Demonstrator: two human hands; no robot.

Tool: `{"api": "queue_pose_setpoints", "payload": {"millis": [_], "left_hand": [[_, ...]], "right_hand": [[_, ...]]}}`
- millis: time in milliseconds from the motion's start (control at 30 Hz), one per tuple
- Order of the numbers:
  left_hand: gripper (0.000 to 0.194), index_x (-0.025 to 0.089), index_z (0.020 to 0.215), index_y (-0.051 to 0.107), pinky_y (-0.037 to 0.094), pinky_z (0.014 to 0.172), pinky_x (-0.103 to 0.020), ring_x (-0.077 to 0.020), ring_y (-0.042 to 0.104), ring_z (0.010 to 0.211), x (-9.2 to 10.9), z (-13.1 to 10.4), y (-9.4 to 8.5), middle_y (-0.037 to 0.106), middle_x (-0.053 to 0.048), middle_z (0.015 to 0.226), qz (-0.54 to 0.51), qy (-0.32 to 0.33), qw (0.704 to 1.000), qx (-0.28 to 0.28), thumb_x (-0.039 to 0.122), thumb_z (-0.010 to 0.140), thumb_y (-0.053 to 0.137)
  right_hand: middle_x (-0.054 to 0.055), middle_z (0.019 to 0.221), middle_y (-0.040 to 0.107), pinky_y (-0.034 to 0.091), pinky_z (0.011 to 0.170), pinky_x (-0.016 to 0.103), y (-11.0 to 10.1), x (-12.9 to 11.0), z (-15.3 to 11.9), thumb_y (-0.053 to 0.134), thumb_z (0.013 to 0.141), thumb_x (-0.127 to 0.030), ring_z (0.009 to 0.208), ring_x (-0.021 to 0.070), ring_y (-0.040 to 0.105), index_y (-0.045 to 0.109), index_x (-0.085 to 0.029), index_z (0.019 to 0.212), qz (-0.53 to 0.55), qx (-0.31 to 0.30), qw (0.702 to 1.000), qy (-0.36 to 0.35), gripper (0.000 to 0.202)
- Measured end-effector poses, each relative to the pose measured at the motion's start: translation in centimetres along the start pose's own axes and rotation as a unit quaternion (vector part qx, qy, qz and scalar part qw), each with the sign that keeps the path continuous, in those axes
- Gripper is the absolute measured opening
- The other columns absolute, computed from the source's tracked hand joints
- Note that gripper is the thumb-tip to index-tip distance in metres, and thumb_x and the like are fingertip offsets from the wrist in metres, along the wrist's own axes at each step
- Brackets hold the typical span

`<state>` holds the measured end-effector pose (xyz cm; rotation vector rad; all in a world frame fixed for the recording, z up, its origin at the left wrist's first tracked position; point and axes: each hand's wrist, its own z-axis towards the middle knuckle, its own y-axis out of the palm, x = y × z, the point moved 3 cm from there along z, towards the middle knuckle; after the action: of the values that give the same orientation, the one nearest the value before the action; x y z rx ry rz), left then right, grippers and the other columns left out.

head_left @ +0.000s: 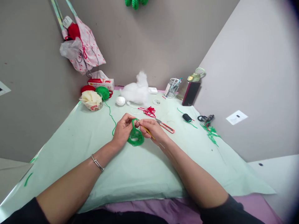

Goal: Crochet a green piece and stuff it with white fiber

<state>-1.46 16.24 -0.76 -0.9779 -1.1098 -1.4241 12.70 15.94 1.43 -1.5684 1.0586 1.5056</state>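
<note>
My left hand (123, 130) is closed around a narrow strip of green crochet work (133, 123), held up between its fingertips. Between the fingers of my right hand (154, 129) is a crochet hook (148, 132) with a yellow handle, its tip at the green work. The two hands nearly touch at that point. Just below them, loops of green yarn (136, 138) lie coiled on the table cover. A green strand runs from the left hand back to a green yarn ball (102, 92).
Beyond my hands lie thread snips (166, 126), tangled red yarn (149, 111), a white yarn ball (121, 101) and white stuffing (137, 90). A paper bowl (94, 105) stands back left. At right are a phone (191, 94), a jar of pens (173, 88) and green scraps (212, 134).
</note>
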Motion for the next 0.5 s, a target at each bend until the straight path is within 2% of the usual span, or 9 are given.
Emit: {"api": "queue_pose_setpoints", "payload": {"millis": [133, 267, 367, 500], "left_hand": [[0.023, 0.021, 0.081, 0.06, 0.049, 0.06, -0.025, -0.0143, 0.061, 0.063, -0.1, 0.4, -0.4, 0.067, 0.003, 0.069, -0.001, -0.01, 1.0, -0.009, 0.035, 0.077, 0.077], [0.019, 0.021, 0.082, 0.06, 0.05, 0.062, -0.025, -0.0147, 0.063, 0.066, 0.0, 0.4, -0.6, 0.067, 0.002, 0.072, 0.005, 0.003, 1.0, -0.014, 0.031, 0.075, 0.075], [0.015, 0.02, 0.082, 0.06, 0.052, 0.066, -0.027, -0.0159, 0.065, 0.07, 0.2, 0.5, -0.7, 0.069, 0.0, 0.076, 0.02, 0.023, 0.999, -0.011, 0.027, 0.076, 0.072], [0.012, 0.021, 0.091, 0.066, 0.054, 0.074, -0.028, -0.0159, 0.065, 0.078, 0.9, 0.6, -1.0, 0.07, -0.001, 0.087, 0.062, 0.077, 0.995, 0.014, 0.019, 0.078, 0.067]], "right_hand": [[-0.006, 0.055, 0.047, 0.022, 0.052, 0.026, 0.8, 0.0, -0.6, 0.06, 0.087, -0.027, 0.05, 0.01, 0.034, 0.057, -0.02, 0.072, -0.077, 0.067, 0.993, -0.053, 0.016], [-0.006, 0.059, 0.045, 0.02, 0.057, 0.028, 1.5, 0.1, -1.1, 0.062, 0.087, -0.021, 0.055, 0.0111, 0.029, 0.061, -0.02, 0.079, -0.107, 0.084, 0.988, -0.076, 0.008], [-0.006, 0.057, 0.044, 0.021, 0.055, 0.027, 1.3, 0.1, -0.8, 0.061, 0.089, -0.027, 0.054, 0.0109, 0.031, 0.06, -0.02, 0.08, -0.093, 0.048, 0.992, -0.065, 0.012], [-0.008, 0.056, 0.04, 0.021, 0.047, 0.025, 0.1, -0.2, -0.2, 0.055, 0.093, -0.041, 0.045, 0.0082, 0.027, 0.061, -0.019, 0.087, -0.036, -0.06, 0.997, -0.017, 0.024]]}}
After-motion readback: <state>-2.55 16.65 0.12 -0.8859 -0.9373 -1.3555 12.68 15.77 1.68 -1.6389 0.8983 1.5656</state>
